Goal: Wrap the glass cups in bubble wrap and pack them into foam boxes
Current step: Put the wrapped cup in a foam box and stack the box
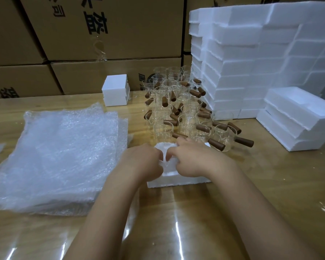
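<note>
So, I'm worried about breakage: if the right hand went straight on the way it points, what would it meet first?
Most likely the glass cups just beyond the foam box; a wooden handle sits right by the right hand knuckles. Depth is unclear here.

A glossy light wooden table point(270, 184) carries everything. At its left lies a thick stack of clear bubble-wrap sheets point(64, 156). A small pile of white foam boxes point(115, 91) stands at the far edge. Clear glass cups with brown wooden handles point(186, 113) cluster mid-table, just beside a tall wall of stacked white foam boxes point(242, 62). A shorter stack of white foam boxes point(298, 121) sits on the right, and a single white foam box point(176, 180) lies near the centre.
</note>
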### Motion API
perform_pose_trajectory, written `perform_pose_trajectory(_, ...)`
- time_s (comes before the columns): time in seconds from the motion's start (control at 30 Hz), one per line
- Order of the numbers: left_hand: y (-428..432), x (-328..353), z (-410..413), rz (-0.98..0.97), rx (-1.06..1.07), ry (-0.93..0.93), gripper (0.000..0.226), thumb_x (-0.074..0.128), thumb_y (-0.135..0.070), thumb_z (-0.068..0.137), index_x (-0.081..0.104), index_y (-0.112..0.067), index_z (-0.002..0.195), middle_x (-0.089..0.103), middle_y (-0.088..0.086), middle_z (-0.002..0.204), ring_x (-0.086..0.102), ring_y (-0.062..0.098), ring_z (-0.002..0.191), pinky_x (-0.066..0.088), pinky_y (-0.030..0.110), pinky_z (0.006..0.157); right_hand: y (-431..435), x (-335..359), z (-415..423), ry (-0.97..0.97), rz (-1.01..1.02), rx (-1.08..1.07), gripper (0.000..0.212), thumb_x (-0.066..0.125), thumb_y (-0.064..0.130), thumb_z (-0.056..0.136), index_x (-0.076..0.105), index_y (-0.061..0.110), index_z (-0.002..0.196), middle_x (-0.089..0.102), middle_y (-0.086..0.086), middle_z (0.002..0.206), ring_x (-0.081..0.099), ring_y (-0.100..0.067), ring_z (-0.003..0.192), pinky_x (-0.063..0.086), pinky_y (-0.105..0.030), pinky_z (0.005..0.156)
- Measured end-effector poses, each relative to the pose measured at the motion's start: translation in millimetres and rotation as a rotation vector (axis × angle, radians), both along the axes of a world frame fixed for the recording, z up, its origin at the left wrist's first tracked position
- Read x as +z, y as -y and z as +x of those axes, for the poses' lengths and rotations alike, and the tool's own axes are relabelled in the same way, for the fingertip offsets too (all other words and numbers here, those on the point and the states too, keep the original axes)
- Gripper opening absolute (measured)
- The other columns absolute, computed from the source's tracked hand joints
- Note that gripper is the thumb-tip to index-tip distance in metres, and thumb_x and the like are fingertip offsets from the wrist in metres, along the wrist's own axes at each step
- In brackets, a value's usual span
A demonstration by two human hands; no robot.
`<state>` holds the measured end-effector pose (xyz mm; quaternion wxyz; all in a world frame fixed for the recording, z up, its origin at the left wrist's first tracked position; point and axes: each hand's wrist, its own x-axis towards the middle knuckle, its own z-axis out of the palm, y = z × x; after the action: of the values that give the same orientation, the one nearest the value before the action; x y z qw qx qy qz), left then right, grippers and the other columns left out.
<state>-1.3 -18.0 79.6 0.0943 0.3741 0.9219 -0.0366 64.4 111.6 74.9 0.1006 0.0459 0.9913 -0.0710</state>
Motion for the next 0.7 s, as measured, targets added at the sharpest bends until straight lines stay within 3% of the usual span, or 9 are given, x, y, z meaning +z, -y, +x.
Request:
perform_pose_trajectory(0.1,1.7,0.7,-0.3,0.008,0.016,-0.025,0.044,0.048,-0.024,0.09,0.048,-0.036,0.132,0.047,-0.002,0.127,0.055,0.02,0.109,0.039,0.028,0.074,-3.3,-0.4,0.8,0.041,-0.064,-0.014,0.058,0.042,0.011,0.086,0.038,0.037,0.137,0.036,-0.004,0.136,0.033,-0.026,0.127,0.023,-0.031,0.085)
perform_pose_trajectory(0.33,-1.3,-5.0,0.3,-0.01,0.028,0.012,0.047,0.045,-0.021,0.087,0.05,-0.041,0.129,0.048,-0.001,0.124,0.056,0.019,0.106,0.04,0.028,0.075,3.2,-7.9,-3.2,0.045,-0.027,-0.031,0.054,0.041,0.013,0.089,0.041,0.042,0.135,0.042,-0.006,0.129,0.036,-0.026,0.125,0.026,-0.035,0.091)
perform_pose_trajectory(0.5,-4.2,-9.2,0.1,-0.007,0.035,-0.01,0.044,0.043,-0.021,0.087,0.054,-0.036,0.127,0.048,0.0,0.123,0.057,0.019,0.105,0.042,0.029,0.078,4.5,-11.1,-6.4,0.007,-0.014,-0.033,0.046,0.04,0.016,0.092,0.046,0.04,0.131,0.044,-0.005,0.127,0.037,-0.026,0.122,0.025,-0.032,0.082)
perform_pose_trajectory(0.7,-2.5,-5.0,1.8,0.023,0.018,-0.059,0.041,0.048,-0.025,0.091,0.05,-0.034,0.131,0.045,0.001,0.123,0.058,0.022,0.102,0.043,0.029,0.073,-1.8,-11.1,-6.0,0.03,-0.102,-0.024,0.054,0.041,0.012,0.088,0.041,0.039,0.135,0.044,-0.004,0.129,0.039,-0.023,0.117,0.029,-0.029,0.075)
